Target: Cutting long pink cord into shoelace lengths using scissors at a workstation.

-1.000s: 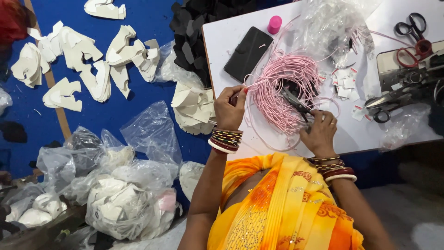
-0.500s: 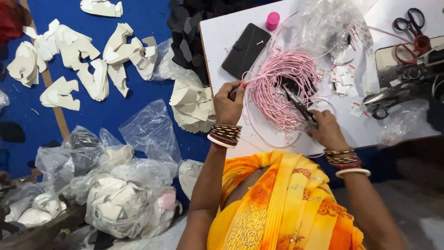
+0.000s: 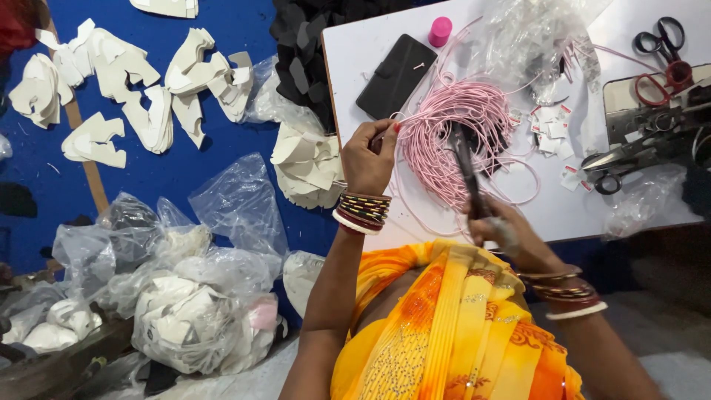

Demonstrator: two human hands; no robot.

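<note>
Off the table's left edge, white cut pieces (image 3: 111, 81) lie spread on the blue floor (image 3: 215, 178), and clear plastic bags (image 3: 185, 296) of more pieces sit lower down, all kept within reach but out of your working area.

Your left hand (image 3: 368, 159) sits at the table's (image 3: 355, 52) front-left part, fingers pinched on a strand of the pink cord (image 3: 452, 130), lifting the end clear of the tangle so it can be worked singly. The black phone case (image 3: 396, 75) and the pink cap (image 3: 440, 31) lie towards the far left corner, pushed out of the way.

The cord bundle itself lies in a loose coil at the middle of the table, just beyond your hands.

Your right hand (image 3: 503, 233), at the front edge, is clenched round the handle of a dark tool (image 3: 465, 167) whose tip reaches up into the coil; it is blurred, so I cannot tell its kind.

Small white tags (image 3: 552, 126) are scattered right of the coil, and scissors (image 3: 659, 41) rest at the far right corner.
</note>
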